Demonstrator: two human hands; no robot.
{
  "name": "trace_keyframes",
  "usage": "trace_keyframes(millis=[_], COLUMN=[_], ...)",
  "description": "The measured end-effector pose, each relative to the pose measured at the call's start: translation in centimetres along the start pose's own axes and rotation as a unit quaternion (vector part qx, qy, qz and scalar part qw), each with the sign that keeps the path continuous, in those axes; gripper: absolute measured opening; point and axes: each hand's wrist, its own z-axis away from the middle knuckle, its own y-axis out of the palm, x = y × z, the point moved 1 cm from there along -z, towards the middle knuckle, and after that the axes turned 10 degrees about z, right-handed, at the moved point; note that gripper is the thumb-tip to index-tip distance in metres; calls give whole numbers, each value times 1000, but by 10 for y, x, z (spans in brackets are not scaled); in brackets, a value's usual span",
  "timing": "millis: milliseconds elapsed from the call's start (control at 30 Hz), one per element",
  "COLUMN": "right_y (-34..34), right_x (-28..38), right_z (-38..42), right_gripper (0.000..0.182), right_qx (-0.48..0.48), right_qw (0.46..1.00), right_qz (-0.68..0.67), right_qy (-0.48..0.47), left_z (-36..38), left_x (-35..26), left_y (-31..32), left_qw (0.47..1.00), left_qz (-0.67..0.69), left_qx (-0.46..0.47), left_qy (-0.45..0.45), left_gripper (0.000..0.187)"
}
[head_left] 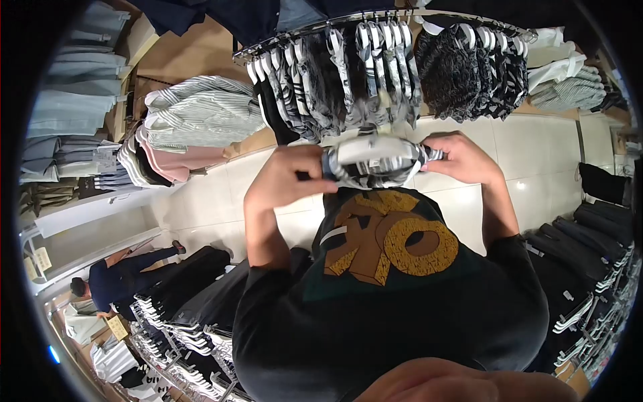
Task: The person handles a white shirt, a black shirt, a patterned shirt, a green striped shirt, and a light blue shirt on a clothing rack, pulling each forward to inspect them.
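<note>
In front of my chest is a black-and-white patterned shirt (385,175) with a white hanger (378,149) at its collar. My left hand (288,177) pinches the shirt's left shoulder between thumb and fingers. On the other side, my right hand (462,157) has its fingers closed on the right shoulder. The hanger's upper part is smeared by motion. Just beyond hang several similar patterned shirts (385,63) on white hangers, close to the held one.
A metal rail (382,20) carries the patterned shirts and darker patterned clothes (472,74). Striped shirts (201,110) hang to the left. Dark trousers (201,268) fill racks behind me. A person in dark clothes (130,278) is at the lower left. Pale tiles (221,194) cover the floor.
</note>
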Motion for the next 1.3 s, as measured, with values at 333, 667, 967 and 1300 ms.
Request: trace_keyframes(millis=[333,667,967,1300], right_y=[114,185,273,208], right_x=[-38,-97,-167,-240], right_z=[-76,-285,-317,-403], right_gripper=[28,38,38,43], right_qx=[-74,-242,-193,-152], right_qw=[948,921,926,887], right_qz=[-52,71,103,130], right_qy=[304,298,308,415], left_z=[-112,-155,-148,-247], left_x=[278,294,329,310], left_y=[-19,-96,-168,-152], left_qw=[922,930,939,967], left_qz=[-190,-93,-54,-70], left_qx=[-294,-304,-306,-179], left_qy=[-167,-184,-150,-167], left_gripper=[34,62,63,59])
